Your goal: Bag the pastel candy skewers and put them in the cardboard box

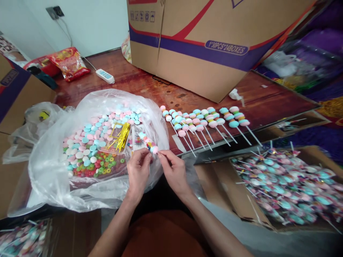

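Observation:
In front of me a marshmallow skewer (146,140) in pink, blue and yellow points away from my body, and it seems to be in a clear printed wrapper. My right hand (173,172) pinches its near end, by the last pink piece. Beside that end, the thumb and fingers of my left hand (138,171) are closed at the wrapper's edge; the exact grip is hidden. Just beyond lie gold twist ties (122,137) and a stack of clear printed wrappers (138,137). Loose marshmallows (86,142) and gummy rings (105,164) spread to the left.
A big plastic bag (45,171) surrounds the loose sweets on the wooden table (177,94). Several unwrapped skewers (211,121) lie along the right edge. A large carton (193,46) stands behind. Lower right, an open box (222,185) holds wrapped skewers (292,185).

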The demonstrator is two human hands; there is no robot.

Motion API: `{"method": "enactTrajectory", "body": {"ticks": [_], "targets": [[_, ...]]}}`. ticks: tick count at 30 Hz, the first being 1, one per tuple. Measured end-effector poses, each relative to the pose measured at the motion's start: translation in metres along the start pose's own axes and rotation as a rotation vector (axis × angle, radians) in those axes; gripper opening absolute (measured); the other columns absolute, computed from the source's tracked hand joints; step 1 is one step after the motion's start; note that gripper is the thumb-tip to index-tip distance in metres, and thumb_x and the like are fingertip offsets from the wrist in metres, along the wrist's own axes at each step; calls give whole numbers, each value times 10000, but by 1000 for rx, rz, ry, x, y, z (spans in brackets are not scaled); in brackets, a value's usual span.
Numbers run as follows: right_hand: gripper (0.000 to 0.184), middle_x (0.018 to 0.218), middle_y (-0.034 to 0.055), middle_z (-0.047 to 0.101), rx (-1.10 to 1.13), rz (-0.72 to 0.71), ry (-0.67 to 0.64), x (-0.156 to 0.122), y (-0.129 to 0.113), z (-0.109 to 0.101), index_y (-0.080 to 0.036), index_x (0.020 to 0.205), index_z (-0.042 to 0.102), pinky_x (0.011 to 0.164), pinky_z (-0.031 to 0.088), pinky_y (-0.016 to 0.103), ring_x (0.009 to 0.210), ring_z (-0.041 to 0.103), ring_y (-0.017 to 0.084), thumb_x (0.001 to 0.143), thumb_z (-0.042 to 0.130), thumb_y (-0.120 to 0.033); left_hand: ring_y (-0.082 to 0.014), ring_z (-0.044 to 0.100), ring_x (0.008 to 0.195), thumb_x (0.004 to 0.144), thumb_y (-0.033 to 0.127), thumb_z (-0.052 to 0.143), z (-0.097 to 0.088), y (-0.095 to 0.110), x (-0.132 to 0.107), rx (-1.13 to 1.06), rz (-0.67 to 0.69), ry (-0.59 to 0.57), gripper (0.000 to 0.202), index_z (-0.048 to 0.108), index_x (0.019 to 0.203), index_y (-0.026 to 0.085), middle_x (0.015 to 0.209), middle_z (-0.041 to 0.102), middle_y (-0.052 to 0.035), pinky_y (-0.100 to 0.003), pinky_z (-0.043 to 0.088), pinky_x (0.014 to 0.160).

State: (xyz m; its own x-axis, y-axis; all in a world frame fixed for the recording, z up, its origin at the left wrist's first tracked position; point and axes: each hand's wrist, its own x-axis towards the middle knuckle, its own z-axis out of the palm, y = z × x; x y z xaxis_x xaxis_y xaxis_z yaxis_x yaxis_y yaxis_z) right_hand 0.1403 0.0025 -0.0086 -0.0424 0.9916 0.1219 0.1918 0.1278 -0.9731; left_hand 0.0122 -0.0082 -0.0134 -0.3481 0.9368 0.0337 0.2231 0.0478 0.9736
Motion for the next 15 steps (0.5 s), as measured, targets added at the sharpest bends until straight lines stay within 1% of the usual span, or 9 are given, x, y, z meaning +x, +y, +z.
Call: {"method": "enactTrajectory", "body": {"ticks": [3, 8, 11, 15], "targets": [[254, 816, 21, 677, 9, 7, -6, 0, 0, 0, -160, 925, 685, 692, 455, 227, 724, 583, 142, 957, 489, -319, -163, 651, 759, 851, 310, 633, 1, -6, 1, 107, 77, 46, 148, 681, 940, 202, 895, 690, -54, -290, 522, 747], [248, 818, 17, 683, -10, 5, -8, -1, 0, 0, -159, 944, 683, 697, 452, 219, 714, 585, 135, 962, 491, -316, -159, 652, 751, 894, 295, 587, -1, -5, 2, 240, 208, 67, 158, 702, 956, 206, 867, 700, -47, -278, 509, 754], [247, 796, 11, 677, -51, -17, -7, -2, 0, 1, -165, 952, 681, 669, 449, 213, 684, 577, 128, 967, 482, -311, -164, 662, 781, 894, 280, 587, -1, -4, 2, 288, 256, 93, 166, 712, 975, 208, 895, 711, -57, -275, 507, 763], [245, 780, 14, 682, -147, -81, 9, -4, -1, 3, -180, 955, 685, 656, 461, 212, 651, 589, 125, 974, 465, -287, -169, 664, 798, 887, 244, 585, 0, -2, 2, 337, 307, 110, 166, 715, 979, 195, 907, 723, -73, -278, 507, 758]]}}
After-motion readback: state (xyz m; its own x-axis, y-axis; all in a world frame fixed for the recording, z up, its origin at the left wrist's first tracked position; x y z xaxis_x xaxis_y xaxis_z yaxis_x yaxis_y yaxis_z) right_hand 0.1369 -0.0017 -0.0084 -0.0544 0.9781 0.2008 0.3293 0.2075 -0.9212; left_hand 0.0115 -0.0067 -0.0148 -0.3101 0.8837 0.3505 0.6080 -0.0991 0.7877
